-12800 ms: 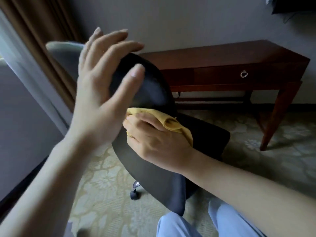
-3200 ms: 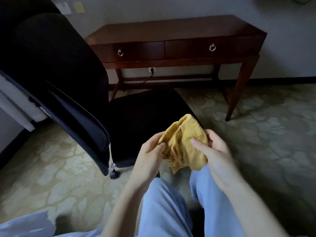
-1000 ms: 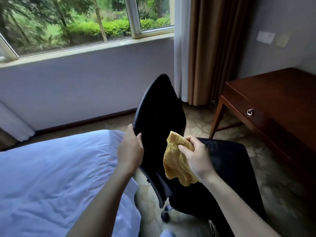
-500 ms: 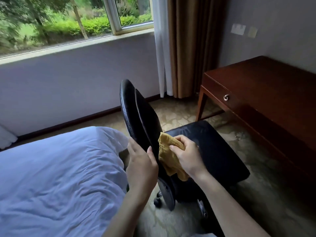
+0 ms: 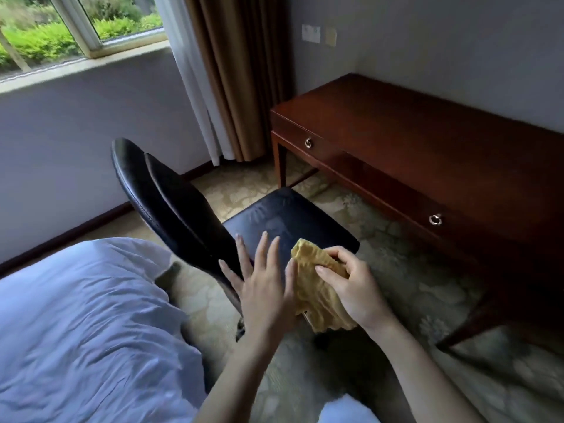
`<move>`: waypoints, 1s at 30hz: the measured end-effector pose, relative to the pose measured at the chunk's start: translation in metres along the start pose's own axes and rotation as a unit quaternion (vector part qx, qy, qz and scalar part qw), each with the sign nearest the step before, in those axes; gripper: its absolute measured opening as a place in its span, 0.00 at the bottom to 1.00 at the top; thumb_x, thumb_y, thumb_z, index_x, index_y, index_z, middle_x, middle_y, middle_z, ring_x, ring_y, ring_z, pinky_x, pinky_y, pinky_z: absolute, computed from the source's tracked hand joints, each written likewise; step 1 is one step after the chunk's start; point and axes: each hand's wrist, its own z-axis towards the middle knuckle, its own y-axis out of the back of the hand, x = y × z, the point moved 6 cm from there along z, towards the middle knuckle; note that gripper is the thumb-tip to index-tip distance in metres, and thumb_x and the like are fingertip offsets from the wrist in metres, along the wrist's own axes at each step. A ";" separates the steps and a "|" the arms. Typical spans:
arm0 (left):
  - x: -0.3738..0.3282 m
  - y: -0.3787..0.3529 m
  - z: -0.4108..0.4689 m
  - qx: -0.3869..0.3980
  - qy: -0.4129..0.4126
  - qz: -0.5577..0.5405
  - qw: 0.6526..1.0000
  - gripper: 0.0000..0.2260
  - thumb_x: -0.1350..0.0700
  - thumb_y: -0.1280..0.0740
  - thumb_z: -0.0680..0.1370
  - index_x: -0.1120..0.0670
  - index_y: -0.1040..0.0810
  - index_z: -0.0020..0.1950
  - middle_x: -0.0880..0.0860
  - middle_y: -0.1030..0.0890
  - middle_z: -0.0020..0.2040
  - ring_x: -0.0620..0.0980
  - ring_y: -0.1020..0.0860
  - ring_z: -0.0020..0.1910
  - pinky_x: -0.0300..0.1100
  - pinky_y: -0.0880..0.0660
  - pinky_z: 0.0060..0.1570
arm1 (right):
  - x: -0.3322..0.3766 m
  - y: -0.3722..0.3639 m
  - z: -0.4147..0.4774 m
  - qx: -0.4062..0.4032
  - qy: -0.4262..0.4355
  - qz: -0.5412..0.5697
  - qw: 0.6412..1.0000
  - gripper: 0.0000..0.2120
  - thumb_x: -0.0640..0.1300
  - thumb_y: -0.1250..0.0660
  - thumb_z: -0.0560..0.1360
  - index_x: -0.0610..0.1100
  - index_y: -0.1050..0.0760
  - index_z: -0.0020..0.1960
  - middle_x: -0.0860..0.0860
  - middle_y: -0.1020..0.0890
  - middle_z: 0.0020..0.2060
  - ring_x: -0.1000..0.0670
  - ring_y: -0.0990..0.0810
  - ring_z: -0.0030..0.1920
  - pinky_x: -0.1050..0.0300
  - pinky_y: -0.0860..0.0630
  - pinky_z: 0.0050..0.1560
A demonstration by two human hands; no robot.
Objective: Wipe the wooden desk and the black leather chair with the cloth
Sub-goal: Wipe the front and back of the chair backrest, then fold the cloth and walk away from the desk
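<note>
The black leather chair stands in the middle of the floor, its backrest tilted toward the bed and its seat facing the desk. My right hand grips a crumpled yellow cloth just in front of the seat's near edge. My left hand is beside it with fingers spread and nothing in it, near the lower edge of the backrest. The dark wooden desk with two ring-pull drawers runs along the right wall.
A bed with white bedding fills the lower left, close to the chair's back. Brown curtains and a window are behind. Patterned carpet lies between chair and desk.
My left hand has let go of the chair's backrest and now has its fingers spread. The chair has turned, showing more of the seat. My right hand with the cloth has dropped toward the seat's near edge.
</note>
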 end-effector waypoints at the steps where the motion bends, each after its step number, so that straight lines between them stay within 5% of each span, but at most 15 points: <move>1: -0.020 -0.010 -0.009 0.026 -0.024 -0.010 0.999 0.24 0.42 0.52 0.81 0.49 0.37 0.75 0.45 0.41 0.77 0.47 0.60 0.77 0.50 0.73 0.70 | -0.001 0.020 -0.008 -0.003 -0.001 -0.001 1.000 0.04 0.36 0.35 0.76 0.44 0.23 0.47 0.48 0.18 0.41 0.50 0.19 0.44 0.57 0.21 0.46; 4: -0.074 -0.049 -0.033 0.190 -0.024 -0.188 0.963 0.21 0.44 0.48 0.83 0.46 0.39 0.75 0.44 0.35 0.74 0.46 0.48 0.77 0.49 0.63 0.74 | -0.007 0.083 -0.031 -0.035 -0.012 0.023 0.999 0.05 0.35 0.35 0.76 0.43 0.23 0.48 0.47 0.17 0.40 0.51 0.18 0.44 0.62 0.21 0.43; 7: -0.129 -0.082 -0.060 0.325 -0.025 -0.255 0.910 0.22 0.45 0.42 0.81 0.46 0.39 0.75 0.47 0.28 0.69 0.47 0.34 0.71 0.53 0.44 0.74 | -0.023 0.145 -0.055 -0.071 -0.025 0.031 0.997 0.05 0.35 0.35 0.76 0.43 0.22 0.48 0.47 0.17 0.41 0.48 0.18 0.45 0.54 0.20 0.47; 10: -0.191 -0.104 -0.077 0.343 0.016 -0.344 0.874 0.16 0.48 0.37 0.80 0.47 0.29 0.67 0.50 0.20 0.58 0.46 0.21 0.55 0.50 0.22 0.56 | -0.039 0.212 -0.082 -0.080 -0.039 0.027 0.996 0.05 0.38 0.34 0.76 0.46 0.21 0.47 0.47 0.16 0.41 0.46 0.18 0.45 0.46 0.21 0.50; 12: -0.240 -0.123 -0.089 0.325 0.008 -0.353 0.877 0.12 0.51 0.35 0.79 0.46 0.28 0.63 0.50 0.21 0.55 0.47 0.20 0.53 0.50 0.21 0.53 | -0.046 0.265 -0.103 -0.096 -0.037 0.008 0.995 0.06 0.40 0.33 0.76 0.50 0.21 0.47 0.49 0.16 0.41 0.48 0.18 0.45 0.47 0.21 0.49; 16: -0.356 -0.162 -0.123 0.316 -0.047 -0.411 0.854 0.16 0.55 0.32 0.78 0.45 0.32 0.63 0.47 0.22 0.49 0.48 0.20 0.49 0.50 0.20 0.50 | -0.046 0.379 -0.154 -0.202 -0.017 -0.018 0.979 0.11 0.42 0.32 0.74 0.59 0.23 0.45 0.58 0.17 0.39 0.58 0.19 0.40 0.66 0.24 0.36; 21: -0.499 -0.216 -0.178 0.375 -0.167 -0.398 0.820 0.14 0.55 0.29 0.76 0.43 0.34 0.51 0.47 0.23 0.46 0.44 0.22 0.43 0.50 0.21 0.47 | -0.057 0.506 -0.248 -0.373 -0.033 -0.010 0.927 0.09 0.40 0.29 0.72 0.55 0.22 0.44 0.56 0.17 0.37 0.59 0.20 0.35 0.68 0.26 0.34; 24: -0.587 -0.242 -0.229 0.426 -0.294 -0.387 0.763 0.11 0.58 0.29 0.75 0.48 0.30 0.46 0.44 0.25 0.40 0.41 0.26 0.39 0.45 0.24 0.44 | -0.076 0.570 -0.323 -0.492 -0.064 0.026 0.868 0.08 0.38 0.29 0.72 0.49 0.22 0.46 0.55 0.16 0.38 0.57 0.19 0.38 0.68 0.25 0.35; 28: -0.680 -0.282 -0.308 0.540 -0.391 -0.363 0.651 0.06 0.60 0.29 0.75 0.56 0.25 0.45 0.57 0.21 0.42 0.62 0.23 0.41 0.59 0.24 0.42 | -0.101 0.638 -0.415 -0.600 -0.144 0.024 0.787 0.15 0.44 0.26 0.70 0.49 0.23 0.56 0.52 0.17 0.47 0.54 0.19 0.46 0.62 0.23 0.44; 30: -0.720 -0.303 -0.344 0.583 -0.416 -0.357 0.600 0.04 0.60 0.29 0.75 0.54 0.23 0.45 0.55 0.20 0.42 0.59 0.22 0.40 0.56 0.23 0.41 | -0.109 0.670 -0.454 -0.643 -0.177 0.008 0.745 0.19 0.44 0.26 0.70 0.44 0.25 0.59 0.50 0.18 0.49 0.52 0.20 0.49 0.59 0.24 0.49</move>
